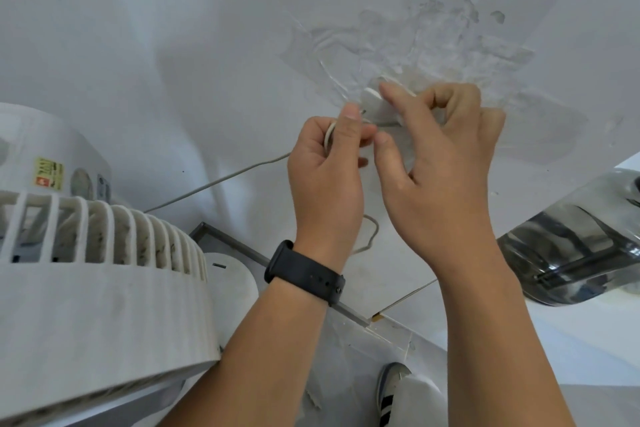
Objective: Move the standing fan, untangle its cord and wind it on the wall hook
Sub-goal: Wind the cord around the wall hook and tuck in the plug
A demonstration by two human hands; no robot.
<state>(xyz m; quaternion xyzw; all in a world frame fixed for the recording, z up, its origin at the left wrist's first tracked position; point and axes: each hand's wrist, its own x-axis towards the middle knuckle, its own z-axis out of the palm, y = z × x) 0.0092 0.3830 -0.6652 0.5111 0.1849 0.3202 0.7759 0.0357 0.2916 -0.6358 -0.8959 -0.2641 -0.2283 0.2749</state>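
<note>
Cord (pixel 214 182): thin grey line, running from behind the fan on the left up to the left hand; a loose loop hangs near the wrist.
Left hand (pixel 327 170): fingers curled, pinching a small coil of cord — black wristband (pixel 304 274) on the wrist.
Wall hook (pixel 375 102): white, on the far wall, partly hidden.
Right hand (pixel 440 156): fingers bent at the hook (grip cannot be judged).
Fan (pixel 97 263): white grille, near left.
Wall (pixel 207 28): white, paint peeling at right.

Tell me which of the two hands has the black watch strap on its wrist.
The left hand, the one pinching the cord coils nearest the fan. The right hand, up at the wall hook, has a bare wrist.
</note>
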